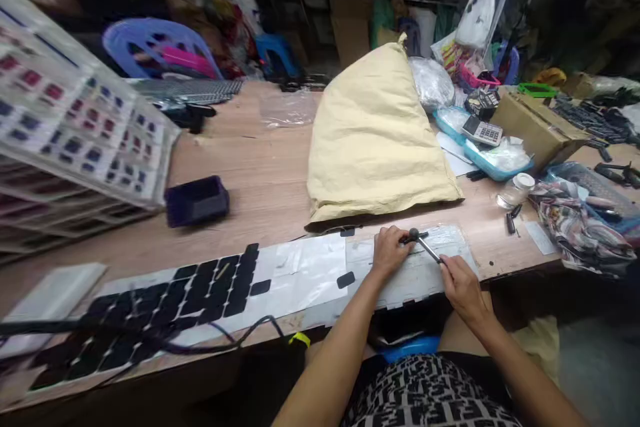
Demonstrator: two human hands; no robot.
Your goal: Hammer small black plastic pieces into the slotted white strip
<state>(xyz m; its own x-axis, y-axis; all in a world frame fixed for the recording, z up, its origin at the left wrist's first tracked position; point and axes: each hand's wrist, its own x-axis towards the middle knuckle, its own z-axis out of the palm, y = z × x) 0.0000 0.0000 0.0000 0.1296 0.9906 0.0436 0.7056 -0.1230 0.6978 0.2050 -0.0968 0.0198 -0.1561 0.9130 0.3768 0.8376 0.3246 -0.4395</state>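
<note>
The right hand [463, 283] is closed around the handle of a small hammer [429, 250]; its dark rounded head is at the slim black part [423, 236], between ten and eleven o'clock from this hand. The left hand [391, 250] meets the part's nine o'clock end; whether it pinches or only presses, I cannot tell. Good striking needs a steady part and fingertips kept clear. Underneath is a scuffed pale board [417, 280]; at twelve o'clock, a creased cream sack [375, 140].
</note>
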